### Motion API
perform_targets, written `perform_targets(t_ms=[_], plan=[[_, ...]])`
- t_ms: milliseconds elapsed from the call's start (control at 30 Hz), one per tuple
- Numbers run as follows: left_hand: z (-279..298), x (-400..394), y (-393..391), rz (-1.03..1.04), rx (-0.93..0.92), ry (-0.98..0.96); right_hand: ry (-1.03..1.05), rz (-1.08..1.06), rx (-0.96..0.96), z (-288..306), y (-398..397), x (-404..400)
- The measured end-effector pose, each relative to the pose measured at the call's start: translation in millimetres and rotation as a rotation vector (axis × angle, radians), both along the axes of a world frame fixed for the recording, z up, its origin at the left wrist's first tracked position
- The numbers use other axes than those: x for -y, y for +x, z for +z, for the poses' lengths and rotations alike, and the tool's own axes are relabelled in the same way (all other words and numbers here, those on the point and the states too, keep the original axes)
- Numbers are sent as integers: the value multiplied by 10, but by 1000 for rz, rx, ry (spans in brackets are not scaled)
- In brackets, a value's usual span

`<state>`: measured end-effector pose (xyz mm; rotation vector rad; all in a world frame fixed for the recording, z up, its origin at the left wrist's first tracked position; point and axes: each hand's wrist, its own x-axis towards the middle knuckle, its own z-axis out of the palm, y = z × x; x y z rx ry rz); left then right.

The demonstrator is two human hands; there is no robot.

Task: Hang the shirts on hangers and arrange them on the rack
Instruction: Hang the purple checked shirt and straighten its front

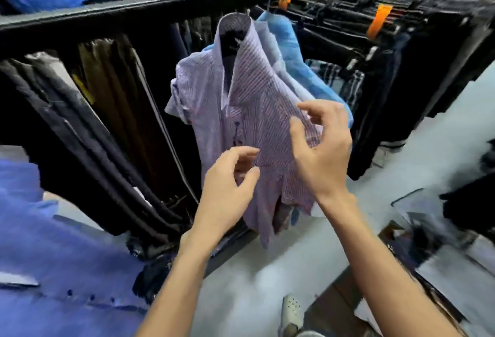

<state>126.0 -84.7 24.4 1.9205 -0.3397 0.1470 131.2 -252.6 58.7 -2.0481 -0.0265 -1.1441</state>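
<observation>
A purple striped short-sleeved shirt (249,111) hangs on a hanger from the black rack rail (150,2), its collar open and its front toward me. My right hand (321,154) is at the shirt's right front edge, with thumb and curled fingers pinching a fold of the fabric. Lower down, my left hand (227,189) hovers in front of the shirt's button line, fingers loosely curled with nothing held between them. Just behind it on the same rail hangs a light blue shirt (292,55).
Dark trousers (107,128) hang in a row under the rail at the left, and more dark garments with orange tags (379,20) at the right. A blue shirt (53,256) lies at the lower left. Boxes and clutter (428,256) sit on the pale floor at the lower right.
</observation>
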Motion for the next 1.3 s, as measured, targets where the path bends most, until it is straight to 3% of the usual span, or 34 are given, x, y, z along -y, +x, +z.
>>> perform_targets(t_ms=[100, 267, 467, 600, 733, 867, 1067, 1200, 1300], plan=[[-1, 262, 22, -53, -18, -9, -70, -96, -81, -140, 55, 337], [145, 537, 164, -2, 1, -5, -284, -2, -206, -34, 341, 574], [336, 654, 505, 189, 61, 0, -448, 154, -207, 168, 706, 684], [494, 609, 701, 326, 240, 109, -600, 252, -252, 249, 753, 619], [640, 186, 984, 503, 278, -4, -697, 322, -346, 333, 713, 519], [684, -358, 1480, 433, 206, 92, -537, 494, -370, 311, 844, 482], [769, -628, 1934, -61, 252, 209, -108, 614, -513, 311, 833, 503], [746, -924, 2101, -79, 367, 332, -16, 656, -608, 387, 706, 460], [718, -1096, 2193, -136, 286, 375, -110, 597, -635, 455, 614, 418]])
